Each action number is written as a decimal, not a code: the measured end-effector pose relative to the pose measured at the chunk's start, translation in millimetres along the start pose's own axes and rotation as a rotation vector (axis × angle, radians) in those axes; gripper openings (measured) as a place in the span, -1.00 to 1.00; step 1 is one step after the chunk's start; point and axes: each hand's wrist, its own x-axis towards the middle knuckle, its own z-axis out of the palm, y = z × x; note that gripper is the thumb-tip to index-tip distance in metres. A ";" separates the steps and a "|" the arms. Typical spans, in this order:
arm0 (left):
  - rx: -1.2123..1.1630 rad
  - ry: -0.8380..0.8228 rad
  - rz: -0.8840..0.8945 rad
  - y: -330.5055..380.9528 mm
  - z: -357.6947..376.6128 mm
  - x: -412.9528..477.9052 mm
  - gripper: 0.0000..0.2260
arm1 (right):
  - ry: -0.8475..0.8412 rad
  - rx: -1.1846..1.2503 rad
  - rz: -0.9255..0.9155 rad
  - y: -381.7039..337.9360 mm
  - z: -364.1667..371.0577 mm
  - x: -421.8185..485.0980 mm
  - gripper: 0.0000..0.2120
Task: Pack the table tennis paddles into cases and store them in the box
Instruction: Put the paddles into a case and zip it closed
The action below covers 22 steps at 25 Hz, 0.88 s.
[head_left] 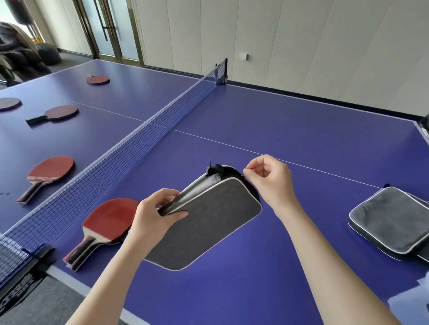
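Being held over the blue table point(294, 138) at frame centre, a grey case point(212, 227) is gripped at its 9 o'clock edge by the left hand point(154, 215). The thumb is laid on the grey top face and the fingers are curled round the edge. The right hand point(271, 181) is placed at the case's 1 o'clock corner, with thumb and forefinger pinched together on a tiny zipper pull point(243, 171); the other fingers are loosely curled. Black lining and a small black loop are seen at the case's far end. Whether a paddle is inside cannot be told, nor whether the near corner is touching the table.

A stack of red paddles point(109, 221) is laid at 9 o'clock of the case, just beside the left hand, handles pointed to 7 o'clock. A net point(133, 141) is stretched from 8 o'clock to 1 o'clock across the table.

Beyond the net, a single red paddle point(50, 172) is laid at 10 o'clock. Three more paddles point(59, 112) are spread farther off at 10 to 11 o'clock, well apart from each other.

A pile of grey cases point(395, 223) is stacked at 3 o'clock, well apart from the held one.

A box cannot be made out for certain.
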 end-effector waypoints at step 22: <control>-0.815 -0.508 -0.457 -46.1 -38.5 137.7 -0.68 | 0.393 -0.550 -0.356 10.1 32.7 5.0 -0.91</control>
